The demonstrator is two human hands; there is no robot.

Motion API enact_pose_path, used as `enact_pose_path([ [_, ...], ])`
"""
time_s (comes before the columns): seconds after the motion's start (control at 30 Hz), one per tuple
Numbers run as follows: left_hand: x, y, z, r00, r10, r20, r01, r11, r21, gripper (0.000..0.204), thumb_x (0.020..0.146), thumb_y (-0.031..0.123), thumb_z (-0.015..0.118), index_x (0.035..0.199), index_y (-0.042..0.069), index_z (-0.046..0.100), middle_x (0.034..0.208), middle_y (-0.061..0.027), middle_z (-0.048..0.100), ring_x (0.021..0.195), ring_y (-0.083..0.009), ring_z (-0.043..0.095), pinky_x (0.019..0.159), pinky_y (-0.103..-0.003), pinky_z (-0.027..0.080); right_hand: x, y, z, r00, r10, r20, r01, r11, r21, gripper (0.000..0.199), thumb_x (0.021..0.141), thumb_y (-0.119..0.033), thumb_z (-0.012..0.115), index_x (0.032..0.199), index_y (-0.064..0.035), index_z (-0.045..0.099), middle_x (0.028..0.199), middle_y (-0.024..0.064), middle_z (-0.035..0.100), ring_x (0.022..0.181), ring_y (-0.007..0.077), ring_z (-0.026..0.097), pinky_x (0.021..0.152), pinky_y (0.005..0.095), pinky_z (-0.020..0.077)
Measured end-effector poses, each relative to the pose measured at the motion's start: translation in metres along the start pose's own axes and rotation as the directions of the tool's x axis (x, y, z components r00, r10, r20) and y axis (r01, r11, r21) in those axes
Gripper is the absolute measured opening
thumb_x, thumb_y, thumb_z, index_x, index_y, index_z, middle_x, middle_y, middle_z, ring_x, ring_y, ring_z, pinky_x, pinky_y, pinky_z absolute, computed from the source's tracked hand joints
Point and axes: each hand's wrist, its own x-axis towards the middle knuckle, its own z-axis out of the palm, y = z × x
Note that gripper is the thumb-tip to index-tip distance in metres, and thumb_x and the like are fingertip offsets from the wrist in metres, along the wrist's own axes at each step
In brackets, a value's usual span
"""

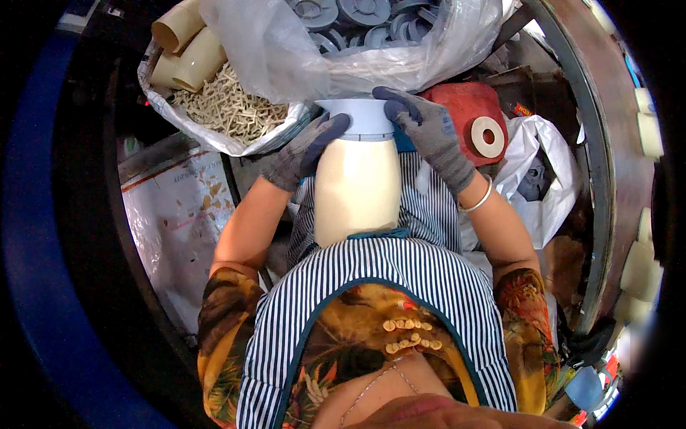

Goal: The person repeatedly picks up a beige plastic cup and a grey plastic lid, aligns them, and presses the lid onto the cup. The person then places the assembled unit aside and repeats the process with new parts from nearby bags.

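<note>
A cream tube (357, 189) lies at the centre of the view over the person's lap, its near end at the striped apron (371, 264) and its far end pointing to 12 o'clock. On that far end sits a pale blue collar (361, 118), with a thin dark line ringing the joint between the two. Both hands wear grey knit gloves with darker fingertips. The left hand (307, 150), at 11 o'clock, is clamped on the collar's left side, thumb laid over the near face; its other fingers are mostly hidden. The right hand (425, 129), at 1 o'clock, has its thumb and forefinger closed on the collar's right side, the forefinger reaching over the far rim. A white bangle (480, 198) circles the right wrist.

Beyond the collar, at 12 o'clock, a clear plastic bag (271, 50) holds grey round plastic parts (364, 8). At 10 to 11 o'clock a white woven sack (246, 148) is filled with small beige pieces (229, 107), and open-ended cream tubes (200, 61) lie on them. At 2 o'clock a cream ring (476, 143) rests on a red seat-like block (461, 104). Toward 3 o'clock stands a white bag (561, 207) with dark grey parts (534, 180) inside; at 9 o'clock lies a pale printed sheet (171, 247).
</note>
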Motion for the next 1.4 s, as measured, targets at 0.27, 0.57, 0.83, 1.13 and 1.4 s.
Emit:
enact_pose_path([
  [0.27, 0.007, -0.022, -0.017, 0.998, 0.046, 0.04, -0.039, 0.985, -0.166, 0.06, 0.096, 0.04, 0.053, 0.14, 0.001, 0.041, 0.134, -0.0151, 0.052, 0.118, -0.0224, 0.055, 0.1, -0.034, 0.045, -0.002, -0.022, -0.001, 0.997, 0.07, 0.015, -0.066, 0.978, -0.198, 0.037, 0.09, -0.025, 0.06, 0.124, -0.0113, 0.064, 0.111, 0.0128, 0.069, 0.097, 0.0259, 0.067, 0.086, 0.0345, 0.0513],
  [0.57, 0.011, -0.026, -0.028, 0.992, 0.031, 0.122, -0.033, 0.999, 0.013, 0.07, 0.094, 0.048, 0.055, 0.143, 0.003, 0.035, 0.137, -0.0189, 0.05, 0.123, -0.0275, 0.054, 0.103, -0.04, 0.045, -0.004, 0.0, -0.003, 0.997, -0.021, 0.072, 0.029, 0.993, -0.115, 0.039, 0.09, -0.027, 0.058, 0.126, -0.0149, 0.062, 0.109, 0.0159, 0.067, 0.095, 0.0282, 0.065, 0.083, 0.036, 0.0508],
  [0.83, 0.011, -0.026, -0.024, 0.995, 0.021, 0.099, -0.016, 0.999, -0.052, 0.073, 0.093, 0.051, 0.055, 0.145, 0.003, 0.033, 0.139, -0.0182, 0.049, 0.124, -0.0283, 0.053, 0.105, -0.041, 0.043, 0.008, 0.0, -0.006, 0.987, 0.048, 0.154, -0.046, 0.999, -0.013, 0.039, 0.092, -0.038, 0.059, 0.122, -0.0139, 0.066, 0.104, 0.0159, 0.07, 0.088, 0.0265, 0.068, 0.083, 0.0357, 0.0517],
  [1.13, 0.006, -0.021, -0.018, 0.984, 0.019, 0.174, -0.015, 1.0, -0.023, 0.072, 0.093, 0.05, 0.056, 0.144, 0.004, 0.034, 0.138, -0.017, 0.049, 0.125, -0.0277, 0.052, 0.106, -0.04, 0.042, 0.001, 0.009, 0.0, 0.991, -0.038, 0.131, 0.048, 0.996, -0.078, 0.038, 0.093, -0.036, 0.059, 0.121, -0.0132, 0.066, 0.101, 0.0154, 0.07, 0.084, 0.0268, 0.067, 0.08, 0.034, 0.0518],
  [1.4, -0.002, -0.017, -0.002, 0.996, -0.061, -0.065, 0.05, 0.986, -0.16, 0.052, 0.094, 0.031, 0.06, 0.134, 0.001, 0.046, 0.119, -0.0122, 0.06, 0.107, -0.0207, 0.061, 0.092, -0.035, 0.051, -0.002, -0.006, -0.014, 0.977, 0.034, 0.209, 0.02, 0.967, -0.253, 0.046, 0.091, -0.021, 0.061, 0.136, -0.0134, 0.054, 0.126, 0.0163, 0.06, 0.109, 0.0247, 0.061, 0.094, 0.0346, 0.0472],
])
